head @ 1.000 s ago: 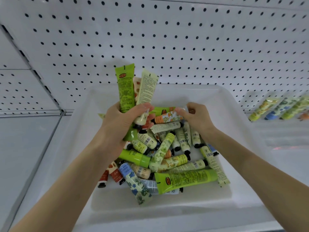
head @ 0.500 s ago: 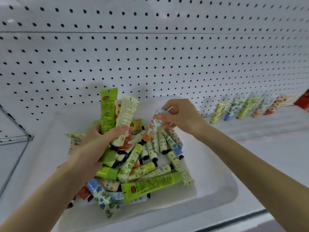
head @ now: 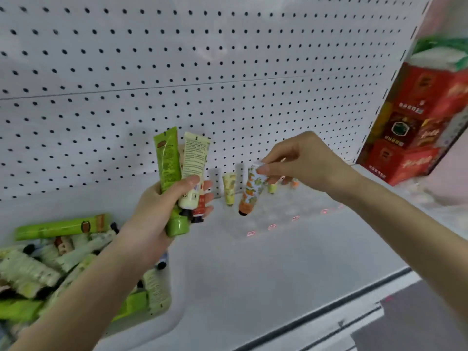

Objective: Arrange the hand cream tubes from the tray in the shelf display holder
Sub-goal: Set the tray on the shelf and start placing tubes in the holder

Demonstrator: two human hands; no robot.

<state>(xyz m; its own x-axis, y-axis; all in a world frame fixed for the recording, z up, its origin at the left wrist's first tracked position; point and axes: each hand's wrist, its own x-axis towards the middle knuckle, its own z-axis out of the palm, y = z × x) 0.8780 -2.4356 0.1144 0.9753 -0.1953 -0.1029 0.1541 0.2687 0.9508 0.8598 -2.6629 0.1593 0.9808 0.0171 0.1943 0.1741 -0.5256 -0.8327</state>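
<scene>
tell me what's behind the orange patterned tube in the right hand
Behind the orange patterned tube: the pegboard wall and a row of small tubes. The right hand covers most of them.

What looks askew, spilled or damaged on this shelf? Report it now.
Nothing is spilled or damaged. Only the tray is untidy: its heaped tubes lie criss-cross. The left hand grips three tubes. The right hand pinches an orange-patterned tube, cap down, near the pale tube at the pegboard.

Bare shelf lies open between the tray (left) and red boxes, with standing tubes along the pegboard.
</scene>
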